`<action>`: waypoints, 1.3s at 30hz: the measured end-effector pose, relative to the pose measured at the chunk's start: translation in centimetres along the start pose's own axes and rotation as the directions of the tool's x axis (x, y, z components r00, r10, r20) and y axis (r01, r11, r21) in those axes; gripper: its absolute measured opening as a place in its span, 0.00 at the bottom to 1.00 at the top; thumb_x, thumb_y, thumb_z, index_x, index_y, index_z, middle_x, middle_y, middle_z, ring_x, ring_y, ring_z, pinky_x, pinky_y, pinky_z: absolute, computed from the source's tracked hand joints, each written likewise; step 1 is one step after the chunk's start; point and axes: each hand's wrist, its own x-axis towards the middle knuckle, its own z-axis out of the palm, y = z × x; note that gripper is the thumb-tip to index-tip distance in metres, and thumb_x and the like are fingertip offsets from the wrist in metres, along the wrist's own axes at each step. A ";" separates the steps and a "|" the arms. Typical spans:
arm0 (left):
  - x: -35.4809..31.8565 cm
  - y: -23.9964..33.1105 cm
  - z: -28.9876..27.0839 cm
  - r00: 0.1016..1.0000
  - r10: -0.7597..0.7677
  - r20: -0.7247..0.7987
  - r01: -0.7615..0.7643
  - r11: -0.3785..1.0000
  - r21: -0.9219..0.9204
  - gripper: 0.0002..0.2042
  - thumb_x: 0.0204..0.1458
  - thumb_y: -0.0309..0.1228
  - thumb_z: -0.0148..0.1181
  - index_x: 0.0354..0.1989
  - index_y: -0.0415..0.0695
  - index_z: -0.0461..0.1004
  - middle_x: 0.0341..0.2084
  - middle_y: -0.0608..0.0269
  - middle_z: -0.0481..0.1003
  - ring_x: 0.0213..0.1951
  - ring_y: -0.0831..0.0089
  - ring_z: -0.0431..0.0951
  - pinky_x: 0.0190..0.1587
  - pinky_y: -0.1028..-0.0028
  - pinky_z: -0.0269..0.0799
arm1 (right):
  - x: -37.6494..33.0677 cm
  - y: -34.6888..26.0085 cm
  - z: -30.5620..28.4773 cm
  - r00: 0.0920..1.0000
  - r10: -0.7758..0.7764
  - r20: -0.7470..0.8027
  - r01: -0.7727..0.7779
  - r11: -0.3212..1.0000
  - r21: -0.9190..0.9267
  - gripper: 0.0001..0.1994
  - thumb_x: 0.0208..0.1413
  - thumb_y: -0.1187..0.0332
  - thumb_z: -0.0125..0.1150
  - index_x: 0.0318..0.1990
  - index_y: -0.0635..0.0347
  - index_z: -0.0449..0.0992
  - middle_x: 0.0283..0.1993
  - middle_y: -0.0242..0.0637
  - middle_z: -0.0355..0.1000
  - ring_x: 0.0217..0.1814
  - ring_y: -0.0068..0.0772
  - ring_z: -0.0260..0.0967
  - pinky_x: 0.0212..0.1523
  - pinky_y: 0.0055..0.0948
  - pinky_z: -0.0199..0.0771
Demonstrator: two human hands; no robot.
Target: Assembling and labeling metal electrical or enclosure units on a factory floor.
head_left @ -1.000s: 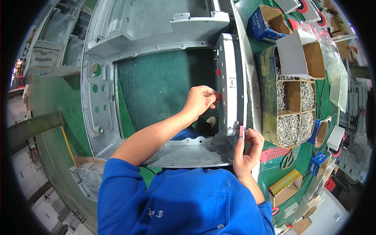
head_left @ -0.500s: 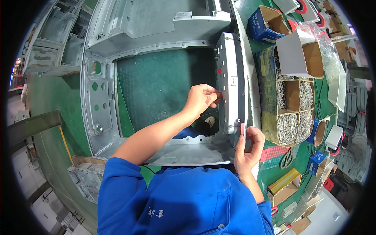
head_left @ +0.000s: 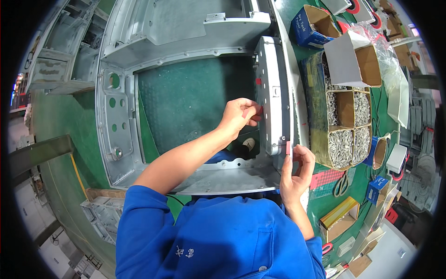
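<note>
A grey metal frame (head_left: pixel 204 180) surrounds a large rectangular opening in front of me. Along its right side runs a light box-like rail (head_left: pixel 274 100) with a row of holes. My left hand (head_left: pixel 238 116) reaches across the opening, its fingers drawn together against the rail's inner face. What lies under those fingertips is hidden. One small red piece of tape (head_left: pixel 245 113) clings to this hand near the thumb, and a red patch (head_left: pixel 258 81) marks the rail farther up. By the rail's near end, my right hand (head_left: pixel 297 174) pinches a short red tape strip (head_left: pixel 288 148) upright.
Right of the frame stands a divided carton (head_left: pixel 318 121) of small metal parts, with an open white box (head_left: pixel 353 60) on top. Scissors (head_left: pixel 341 184), a red mesh sheet (head_left: pixel 323 179) and a yellow-edged box (head_left: pixel 339 216) lie nearer. More metal housings (head_left: pixel 62 51) stand far left.
My left fingertips press closer to the rail, and the red bit seen there before is now covered. The right hand with its strip has shifted slightly. The whole view moved a little.
</note>
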 end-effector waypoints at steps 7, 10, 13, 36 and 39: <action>-0.1 -0.5 0.6 0.997 0.006 -0.072 -0.008 1.000 -0.027 0.08 0.46 0.24 0.49 0.34 0.33 0.68 0.27 0.59 0.72 0.27 0.75 0.72 0.27 0.80 0.68 | -0.1 0.1 0.0 1.000 0.011 0.000 -0.011 1.000 -0.001 0.15 0.43 0.81 0.53 0.42 0.66 0.64 0.41 0.41 0.60 0.37 0.28 0.61 0.36 0.22 0.63; -0.1 -0.8 0.6 0.997 0.017 -0.070 -0.020 0.999 -0.036 0.08 0.46 0.23 0.48 0.34 0.34 0.68 0.27 0.59 0.72 0.27 0.75 0.72 0.27 0.80 0.68 | -0.1 0.1 0.0 1.000 0.005 -0.001 -0.005 1.000 -0.002 0.15 0.43 0.81 0.53 0.42 0.66 0.64 0.40 0.41 0.61 0.37 0.28 0.62 0.37 0.22 0.63; 0.1 -1.3 0.5 0.998 0.042 -0.052 -0.045 0.997 -0.059 0.07 0.46 0.23 0.48 0.33 0.35 0.68 0.27 0.60 0.71 0.27 0.76 0.71 0.27 0.80 0.68 | -0.1 0.1 0.0 1.000 0.010 -0.006 -0.010 1.000 -0.003 0.15 0.43 0.80 0.53 0.42 0.66 0.64 0.40 0.41 0.61 0.37 0.28 0.62 0.36 0.22 0.63; 0.7 -1.4 1.1 0.985 0.154 -0.083 -0.124 0.949 0.291 0.06 0.48 0.27 0.45 0.30 0.39 0.66 0.21 0.66 0.69 0.18 0.81 0.65 0.16 0.83 0.59 | 0.0 0.2 0.1 1.000 0.019 0.004 -0.019 1.000 0.015 0.14 0.44 0.81 0.52 0.41 0.65 0.65 0.40 0.40 0.60 0.34 0.26 0.60 0.36 0.21 0.63; 1.2 -2.9 1.2 0.965 0.240 -0.110 -0.190 0.920 0.343 0.06 0.49 0.28 0.44 0.30 0.39 0.66 0.19 0.66 0.68 0.17 0.82 0.64 0.15 0.82 0.57 | 0.0 -0.1 0.1 1.000 0.012 0.001 -0.012 1.000 0.001 0.14 0.43 0.81 0.52 0.40 0.65 0.65 0.40 0.40 0.60 0.34 0.26 0.60 0.35 0.21 0.63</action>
